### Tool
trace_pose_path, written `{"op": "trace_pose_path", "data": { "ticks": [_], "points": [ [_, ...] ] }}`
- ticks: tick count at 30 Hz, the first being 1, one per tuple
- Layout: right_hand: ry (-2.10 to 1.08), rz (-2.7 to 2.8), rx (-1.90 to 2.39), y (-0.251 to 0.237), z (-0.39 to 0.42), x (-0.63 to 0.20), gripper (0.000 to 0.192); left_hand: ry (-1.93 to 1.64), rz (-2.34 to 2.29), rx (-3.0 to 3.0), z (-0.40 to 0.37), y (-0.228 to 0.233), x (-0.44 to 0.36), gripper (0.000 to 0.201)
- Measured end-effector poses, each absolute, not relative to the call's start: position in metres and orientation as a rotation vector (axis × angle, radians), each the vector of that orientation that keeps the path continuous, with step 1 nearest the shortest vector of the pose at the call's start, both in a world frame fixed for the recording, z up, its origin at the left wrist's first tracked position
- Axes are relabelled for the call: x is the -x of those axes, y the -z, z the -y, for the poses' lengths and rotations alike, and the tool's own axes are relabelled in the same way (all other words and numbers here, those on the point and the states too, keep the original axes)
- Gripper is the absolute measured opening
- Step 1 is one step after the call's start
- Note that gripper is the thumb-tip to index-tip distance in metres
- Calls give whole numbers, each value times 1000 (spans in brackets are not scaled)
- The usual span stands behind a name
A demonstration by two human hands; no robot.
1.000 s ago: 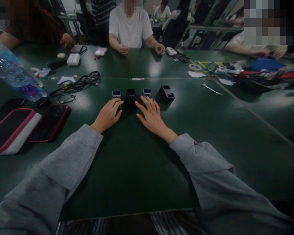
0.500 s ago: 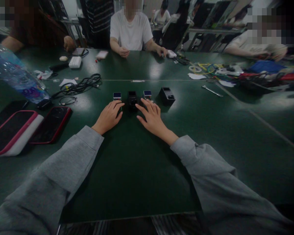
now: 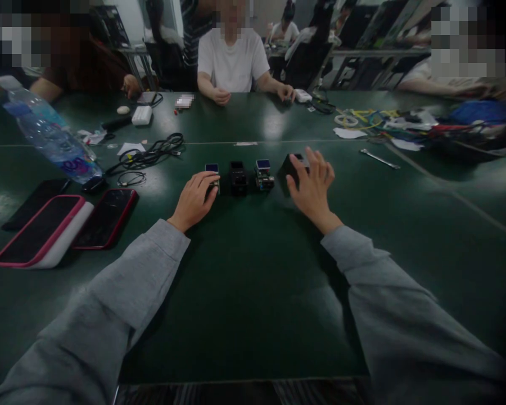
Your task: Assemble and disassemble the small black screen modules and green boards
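Note:
Several small electronic modules stand in a row on the green table [image 3: 244,292]. My left hand [image 3: 194,198] rests flat, fingers touching the leftmost module with a blue screen [image 3: 212,169]. A black housing [image 3: 238,175] and a second blue-screen module [image 3: 263,174] stand free in the middle. My right hand [image 3: 311,184] hovers with fingers spread over the rightmost black housing [image 3: 290,167], partly hiding it; a grip on it does not show.
Two phones in red cases [image 3: 105,218] and a pink-edged device [image 3: 42,230] lie at left, with a water bottle [image 3: 50,138] and black cables [image 3: 152,152]. A wrench [image 3: 379,159] and coloured wires [image 3: 405,121] lie at right. Other people sit across the table.
My right hand has left the second blue-screen module and moved right, over the rightmost black housing. My left hand has stayed at the leftmost module. The camera has shifted slightly.

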State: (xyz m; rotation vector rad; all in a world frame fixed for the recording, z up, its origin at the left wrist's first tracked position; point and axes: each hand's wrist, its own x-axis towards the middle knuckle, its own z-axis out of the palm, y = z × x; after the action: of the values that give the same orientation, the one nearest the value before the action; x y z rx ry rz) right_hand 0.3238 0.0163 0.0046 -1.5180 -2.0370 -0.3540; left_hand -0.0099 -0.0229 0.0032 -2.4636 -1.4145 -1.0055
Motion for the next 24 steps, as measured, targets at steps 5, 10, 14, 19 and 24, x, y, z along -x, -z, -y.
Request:
{"op": "trace_pose_path", "data": {
  "ticks": [5,10,14,19,24],
  "points": [
    [161,2020,1616,18,-45,-357,57,1041,1550,2219,-3,11,52,34],
    [110,2111,1506,22,-48,-353,59,793,1618,2364,-13,29,62,34],
    [135,2110,1461,20,-47,-354,55,689,1683,2402,-12,27,59,35],
    [139,2093,1407,17,-39,-352,50,613,1755,2403,-12,23,58,37],
    [112,2067,1454,12,-21,-344,50,619,1755,2411,-13,24,60,38]
  ]
}}
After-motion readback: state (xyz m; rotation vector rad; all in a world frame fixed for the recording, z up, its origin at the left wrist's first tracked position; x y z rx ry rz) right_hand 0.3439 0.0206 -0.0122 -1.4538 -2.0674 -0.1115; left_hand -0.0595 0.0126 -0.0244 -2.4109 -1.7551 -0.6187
